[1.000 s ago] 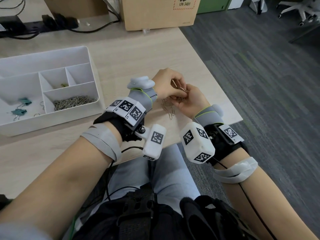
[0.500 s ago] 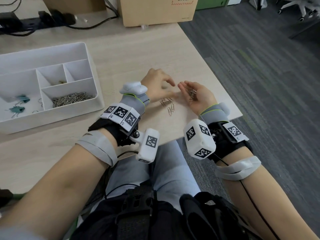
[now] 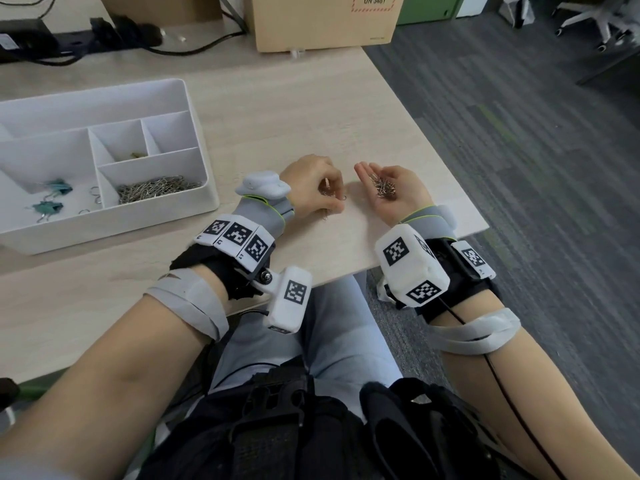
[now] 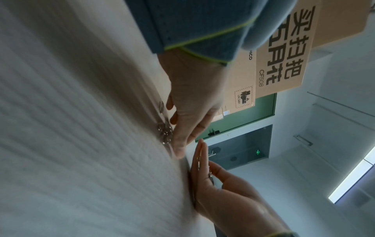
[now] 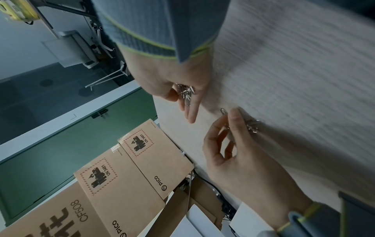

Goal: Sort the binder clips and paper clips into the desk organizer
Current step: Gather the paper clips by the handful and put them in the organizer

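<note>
Two hands work near the desk's (image 3: pixel 311 109) right edge, well apart from the organizer (image 3: pixel 194 109). The right hand (image 3: pixel 394 192) lies palm up, fingers spread and relaxed, cradling a small heap of paper clips (image 3: pixel 382 188); held flat like that it serves as a tray, so the clips gathered so far can likely go over in one trip rather than one by one. The left hand (image 3: pixel 311 192) is palm down on the wood, fingers curled over the last loose clips (image 3: pixel 334 197). In the right wrist view its thumb and forefinger close toward each other above the clips, but whether they actually pinch one I cannot tell.

In the organizer the sorting looks well along: the front right compartment holds a thick pile of paper clips (image 3: pixel 156 188), and the big left compartment holds two teal binder clips (image 3: pixel 52 197) with a few stray wire loops beside them. A small middle compartment has something brownish in it, too small to name. Cardboard boxes (image 3: pixel 322 22) stand at the desk's far end.
</note>
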`<state>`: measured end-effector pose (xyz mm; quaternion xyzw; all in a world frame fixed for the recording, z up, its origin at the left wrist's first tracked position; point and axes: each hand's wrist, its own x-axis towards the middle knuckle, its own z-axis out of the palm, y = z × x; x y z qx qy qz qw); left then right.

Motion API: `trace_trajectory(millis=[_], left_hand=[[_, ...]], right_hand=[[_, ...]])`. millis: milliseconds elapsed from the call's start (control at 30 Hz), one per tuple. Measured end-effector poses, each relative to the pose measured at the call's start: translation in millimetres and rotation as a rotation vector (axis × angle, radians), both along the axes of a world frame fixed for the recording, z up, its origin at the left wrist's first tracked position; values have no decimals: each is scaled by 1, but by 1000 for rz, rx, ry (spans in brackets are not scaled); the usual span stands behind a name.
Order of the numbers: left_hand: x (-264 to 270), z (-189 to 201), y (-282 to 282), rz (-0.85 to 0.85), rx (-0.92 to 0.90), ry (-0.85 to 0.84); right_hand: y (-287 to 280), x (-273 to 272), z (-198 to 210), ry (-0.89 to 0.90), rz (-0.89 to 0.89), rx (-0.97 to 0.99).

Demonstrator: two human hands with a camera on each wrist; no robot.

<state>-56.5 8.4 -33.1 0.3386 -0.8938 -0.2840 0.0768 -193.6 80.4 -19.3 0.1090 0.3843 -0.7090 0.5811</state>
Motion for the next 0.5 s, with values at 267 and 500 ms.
trace_trajectory(millis=[267, 500], left_hand=[[14, -2, 1, 38, 1, -41], [4, 1, 4, 99, 30, 4]], right_hand=[[-1, 10, 2, 12, 36, 4], [-3, 12, -1, 13, 67, -20]])
